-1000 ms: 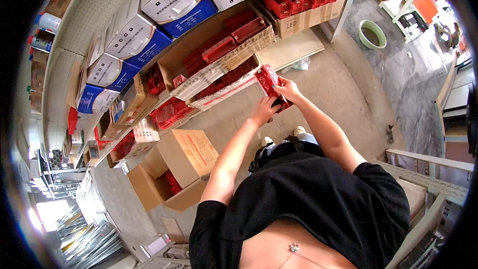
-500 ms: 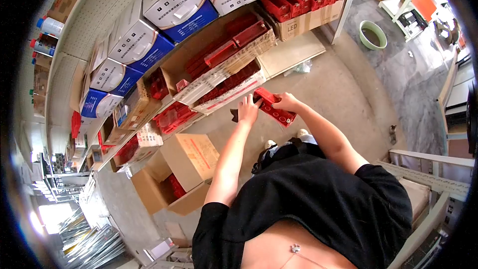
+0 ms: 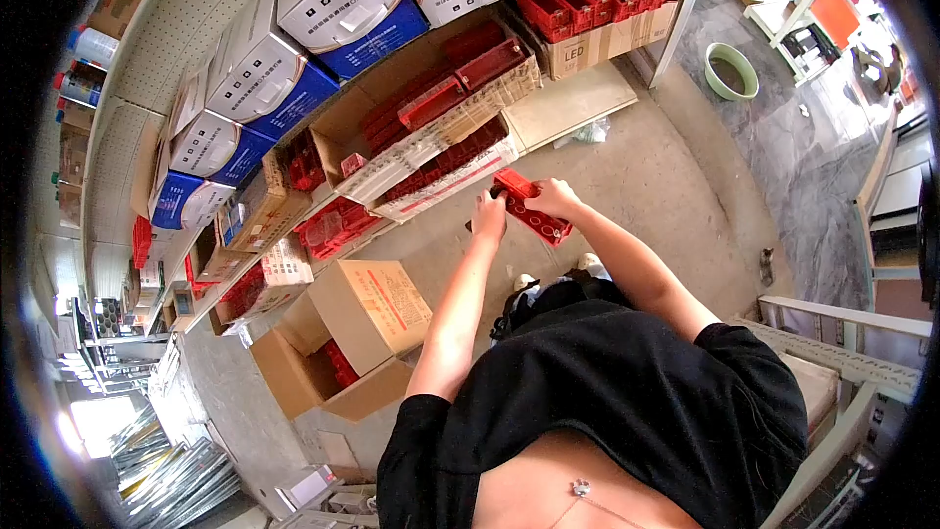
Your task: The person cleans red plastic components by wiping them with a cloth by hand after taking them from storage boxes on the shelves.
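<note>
A red plastic electrical box (image 3: pixel 540 219) with round knockouts along its side is held in front of me, above the floor. My right hand (image 3: pixel 554 198) is closed around its upper right edge, thumb and fingers gripping the rim. At the box's left end is my left hand (image 3: pixel 489 215), fingers bent and closed. A dark, cloth-like piece (image 3: pixel 469 226) shows beside that hand and between its fingers and the box; its exact kind is unclear. My left fingertips are partly hidden.
An open cardboard carton (image 3: pixel 367 402) with red boxes inside stands on the floor at left. Shelves hold a carton of red boxes (image 3: pixel 460 88), blue-white cartons (image 3: pixel 343 10) and an LED carton (image 3: pixel 576 56). A green basin (image 3: pixel 752 83) sits at far right; a rack (image 3: pixel 842 318) stands behind me at right.
Both hands and the red box have shifted slightly left in view. Less of the dark piece beside my left hand shows now. The grip on the red box stays the same.
</note>
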Tool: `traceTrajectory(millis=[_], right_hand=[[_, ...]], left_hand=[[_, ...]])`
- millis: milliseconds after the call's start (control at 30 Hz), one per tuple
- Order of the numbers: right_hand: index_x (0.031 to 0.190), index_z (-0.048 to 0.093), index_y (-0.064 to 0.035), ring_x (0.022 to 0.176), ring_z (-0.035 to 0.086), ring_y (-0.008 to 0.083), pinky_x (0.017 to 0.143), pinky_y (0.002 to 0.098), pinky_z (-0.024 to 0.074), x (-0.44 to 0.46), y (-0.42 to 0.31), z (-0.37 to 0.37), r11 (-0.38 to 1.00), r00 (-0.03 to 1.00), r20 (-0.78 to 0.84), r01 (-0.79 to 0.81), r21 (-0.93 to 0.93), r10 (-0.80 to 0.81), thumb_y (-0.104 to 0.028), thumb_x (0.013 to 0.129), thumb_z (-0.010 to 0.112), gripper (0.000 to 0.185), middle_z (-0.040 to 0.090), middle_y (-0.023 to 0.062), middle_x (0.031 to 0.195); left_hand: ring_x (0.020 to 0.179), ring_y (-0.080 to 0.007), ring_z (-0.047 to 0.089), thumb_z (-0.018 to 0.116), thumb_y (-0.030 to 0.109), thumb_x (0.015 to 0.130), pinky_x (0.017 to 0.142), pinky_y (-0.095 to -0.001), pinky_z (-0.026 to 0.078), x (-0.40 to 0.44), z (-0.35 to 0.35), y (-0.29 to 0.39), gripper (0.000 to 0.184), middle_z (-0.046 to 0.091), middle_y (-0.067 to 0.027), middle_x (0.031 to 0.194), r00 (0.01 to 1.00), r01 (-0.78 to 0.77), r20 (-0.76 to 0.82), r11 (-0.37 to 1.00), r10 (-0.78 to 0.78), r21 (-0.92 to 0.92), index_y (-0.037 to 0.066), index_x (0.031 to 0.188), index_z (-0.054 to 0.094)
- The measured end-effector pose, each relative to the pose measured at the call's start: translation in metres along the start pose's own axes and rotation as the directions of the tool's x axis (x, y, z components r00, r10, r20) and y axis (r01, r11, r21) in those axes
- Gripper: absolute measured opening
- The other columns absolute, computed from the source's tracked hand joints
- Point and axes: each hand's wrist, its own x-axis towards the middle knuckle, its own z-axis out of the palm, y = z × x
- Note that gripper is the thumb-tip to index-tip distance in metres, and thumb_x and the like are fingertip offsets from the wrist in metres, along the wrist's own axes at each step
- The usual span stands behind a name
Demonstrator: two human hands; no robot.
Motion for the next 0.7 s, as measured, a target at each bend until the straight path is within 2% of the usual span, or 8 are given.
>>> traceTrajectory(millis=[67,133,167,367,533,633,667,700], right_hand=[[0.104,0.062,-0.0101,0.083,0.063,0.0302,0.077,0.0357,0.0494,0.005,0.008,-0.002,0.996,0.994,-0.081,-0.072,0.058,0.076,-0.042,0.061,0.061,0.054,0.064,0.0184,0.088],[0.105,0.063,-0.0111,0.08,0.064,0.0276,0.074,0.0347,0.0501,0.013,0.024,-0.019,0.971,0.978,-0.124,-0.143,0.193,0.169,-0.042,0.062,0.061,0.053,0.065,0.0168,0.086],[0.107,0.062,-0.0118,0.08,0.064,0.0265,0.074,0.0343,0.0501,0.011,0.031,-0.026,0.967,0.977,-0.19,-0.046,0.25,0.095,-0.04,0.064,0.059,0.052,0.065,0.0158,0.086],[0.115,0.056,-0.0074,0.078,0.063,0.0164,0.073,0.0288,0.0484,0.016,0.035,-0.032,0.917,0.969,-0.242,0.046,0.395,0.056,-0.035,0.071,0.063,0.053,0.066,0.0113,0.089],[0.118,0.055,-0.0073,0.08,0.059,0.0112,0.075,0.0263,0.047,0.019,0.04,-0.026,0.832,0.972,-0.224,0.068,0.55,0.068,-0.031,0.075,0.063,0.05,0.064,0.0055,0.092],[0.123,0.049,-0.005,0.087,0.056,0.0094,0.078,0.0252,0.045,0.015,0.038,-0.028,0.69,0.953,-0.301,0.222,0.688,-0.006,-0.023,0.079,0.061,0.049,0.061,0.0036,0.101],[0.129,0.041,-0.003,0.094,0.053,0.0093,0.082,0.0252,0.0432,0.022,0.046,-0.024,0.558,0.956,-0.283,0.276,0.783,-0.075,-0.014,0.082,0.058,0.051,0.056,0.0041,0.11],[0.129,0.041,-0.002,0.094,0.053,0.0101,0.082,0.0252,0.0432,0.018,0.045,-0.027,0.509,0.953,-0.295,0.29,0.811,-0.074,-0.013,0.082,0.059,0.052,0.057,0.0051,0.11]], left_hand=[[0.09,-0.0349,0.053,0.05,0.008,0.078,0.075,-0.0416,0.048,-0.002,0.005,-0.011,0.021,0.05,-0.0179,0.099,0.998,0.028,-0.06,0.995,-0.034,-0.098,0.007,0.098,0.057],[0.09,-0.036,0.054,0.058,0.007,0.074,0.075,-0.0424,0.047,-0.01,0.001,-0.032,0.023,0.052,-0.02,0.099,0.976,0.2,-0.062,0.971,-0.21,-0.13,0.003,0.097,0.058],[0.09,-0.0361,0.054,0.06,0.007,0.073,0.075,-0.0428,0.047,-0.011,0.001,-0.04,0.025,0.052,-0.0205,0.099,0.952,0.293,-0.037,0.938,-0.304,-0.185,0.003,0.098,0.059],[0.09,-0.0313,0.059,0.066,0.014,0.07,0.078,-0.0356,0.047,0.005,0.0,-0.025,0.026,0.063,-0.0159,0.093,0.941,0.248,-0.07,0.813,-0.332,-0.528,0.006,0.095,0.064],[0.088,-0.0152,0.06,0.059,0.008,0.075,0.078,-0.0289,0.045,0.016,-0.007,-0.001,0.025,0.064,-0.0064,0.095,0.948,0.217,0.045,0.537,-0.314,-0.815,0.006,0.1,0.063],[0.082,-0.0162,0.061,0.058,0.005,0.073,0.073,-0.028,0.048,0.017,-0.013,0.016,0.026,0.064,-0.0045,0.091,0.962,0.144,0.06,0.308,-0.267,-0.94,0.005,0.099,0.062],[0.085,-0.0164,0.059,0.052,0.005,0.078,0.073,-0.0275,0.047,0.019,-0.007,0.016,0.027,0.06,-0.0044,0.1,0.965,0.2,0.193,0.021,-0.177,-0.98,0.006,0.105,0.058],[0.086,-0.0163,0.058,0.051,0.006,0.08,0.073,-0.0278,0.047,0.019,-0.006,0.02,0.027,0.059,-0.0046,0.102,0.966,0.219,0.227,-0.07,-0.127,-0.973,0.006,0.106,0.057]])
